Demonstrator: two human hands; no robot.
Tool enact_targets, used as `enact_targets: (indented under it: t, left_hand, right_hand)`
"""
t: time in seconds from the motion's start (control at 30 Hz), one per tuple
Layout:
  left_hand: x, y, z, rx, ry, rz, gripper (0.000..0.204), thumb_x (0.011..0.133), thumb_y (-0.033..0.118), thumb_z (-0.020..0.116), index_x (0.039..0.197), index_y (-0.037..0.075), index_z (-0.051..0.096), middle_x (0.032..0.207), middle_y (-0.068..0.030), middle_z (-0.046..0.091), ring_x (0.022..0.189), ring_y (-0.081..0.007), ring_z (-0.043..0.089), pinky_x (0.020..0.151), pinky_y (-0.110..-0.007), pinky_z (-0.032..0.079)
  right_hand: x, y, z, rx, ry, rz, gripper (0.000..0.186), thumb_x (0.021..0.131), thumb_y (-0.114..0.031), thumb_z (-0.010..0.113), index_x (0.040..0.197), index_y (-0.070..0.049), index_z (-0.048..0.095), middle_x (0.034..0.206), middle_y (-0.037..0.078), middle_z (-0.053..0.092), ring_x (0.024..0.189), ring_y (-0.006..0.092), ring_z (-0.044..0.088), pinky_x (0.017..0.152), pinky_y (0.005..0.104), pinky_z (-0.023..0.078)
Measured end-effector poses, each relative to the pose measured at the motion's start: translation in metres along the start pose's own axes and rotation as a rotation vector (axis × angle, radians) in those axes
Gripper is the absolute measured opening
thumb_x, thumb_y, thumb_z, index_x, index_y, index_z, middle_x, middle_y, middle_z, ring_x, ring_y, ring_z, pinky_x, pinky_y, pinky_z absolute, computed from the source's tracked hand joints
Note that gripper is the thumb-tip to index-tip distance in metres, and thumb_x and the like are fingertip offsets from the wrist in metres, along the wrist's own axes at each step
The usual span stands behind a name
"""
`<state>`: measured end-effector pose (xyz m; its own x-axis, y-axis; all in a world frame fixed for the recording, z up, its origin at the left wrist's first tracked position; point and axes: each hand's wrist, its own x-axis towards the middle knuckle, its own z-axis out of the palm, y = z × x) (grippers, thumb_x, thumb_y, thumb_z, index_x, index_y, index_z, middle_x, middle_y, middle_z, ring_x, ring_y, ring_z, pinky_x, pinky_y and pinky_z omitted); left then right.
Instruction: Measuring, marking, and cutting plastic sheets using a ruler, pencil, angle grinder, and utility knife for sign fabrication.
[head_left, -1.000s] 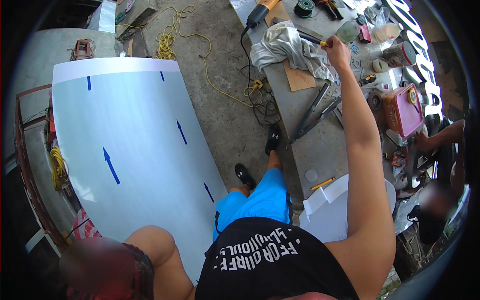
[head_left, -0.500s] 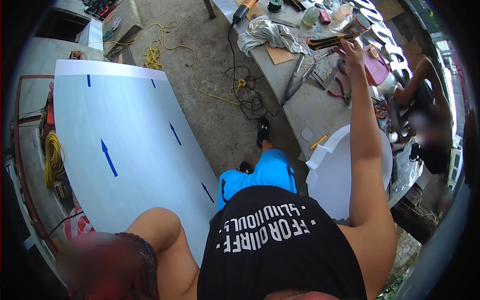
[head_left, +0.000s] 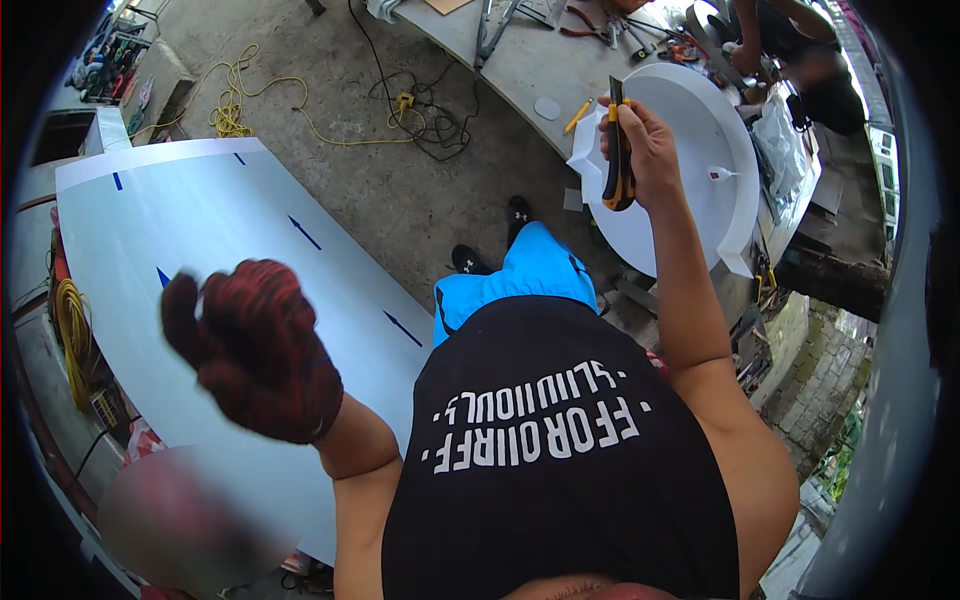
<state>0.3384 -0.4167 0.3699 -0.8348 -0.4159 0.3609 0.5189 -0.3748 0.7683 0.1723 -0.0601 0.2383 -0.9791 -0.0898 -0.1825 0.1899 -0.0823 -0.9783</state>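
Observation:
My right hand (head_left: 645, 150), bare, is closed round a black and yellow utility knife (head_left: 618, 170), held upright with its blade end up. It hangs above a rounded white piece (head_left: 715, 130) with a raised rim, lying on the workbench. On my left hand (head_left: 262, 350) is a red and black glove. Its fingers are loosely curled, the thumb stands apart, and nothing shows between them. Beneath that hand lies a large pale blue-white sheet (head_left: 340, 330) with dark blue arrows.
A pencil (head_left: 577, 116) and pliers (head_left: 583, 25) lie on the workbench (head_left: 510, 85). Yellow cord (head_left: 232, 100) and tangled black cable (head_left: 430, 125) are on the concrete floor. Another person (head_left: 825, 85) works at the far right. Coiled yellow cable (head_left: 72, 330) hangs at left.
My right hand has drawn back from the tool-strewn part of the bench with the utility knife. My gloved left hand has come up into view over the sheet. The view has shifted.

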Motion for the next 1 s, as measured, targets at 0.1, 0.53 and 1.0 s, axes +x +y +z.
enact_targets:
  t: [0.1,0.53,1.0]
  left_hand:
    - [-0.042,-0.069,-0.019,0.527,-0.027,-0.42,0.051,0.103,0.032,0.058,0.142,-0.001,0.051,0.088,-0.0013,0.058,0.078,-0.0105,0.056,0.072,-0.029,0.049]
    - [-0.194,-0.347,0.031,0.59,-0.115,-1.107,0.043,0.106,0.036,0.057,0.14,0.011,0.056,0.117,-0.0085,0.071,0.092,-0.0149,0.067,0.086,-0.033,0.054]
    - [-0.196,-0.452,0.1,0.856,-0.177,-1.09,0.053,0.101,0.037,0.064,0.141,0.003,0.058,0.132,-0.0143,0.067,0.12,-0.0243,0.063,0.103,-0.036,0.047]
  right_hand:
    - [-0.038,0.023,-0.029,-0.115,-0.021,0.1,0.031,0.109,-0.027,0.052,0.123,-0.003,0.066,0.084,0.003,0.063,0.07,0.0091,0.064,0.065,0.0236,0.053]
    - [-0.094,0.145,-0.225,-1.03,-0.158,-0.038,0.047,0.095,-0.009,0.062,0.141,-0.007,0.054,0.109,0.021,0.065,0.091,0.0422,0.066,0.089,0.0479,0.053]
    - [-0.012,0.227,-0.21,-1.058,-0.279,-0.041,0.022,0.093,-0.014,0.067,0.115,-0.009,0.065,0.111,0.015,0.064,0.094,0.0403,0.069,0.083,0.0495,0.056]
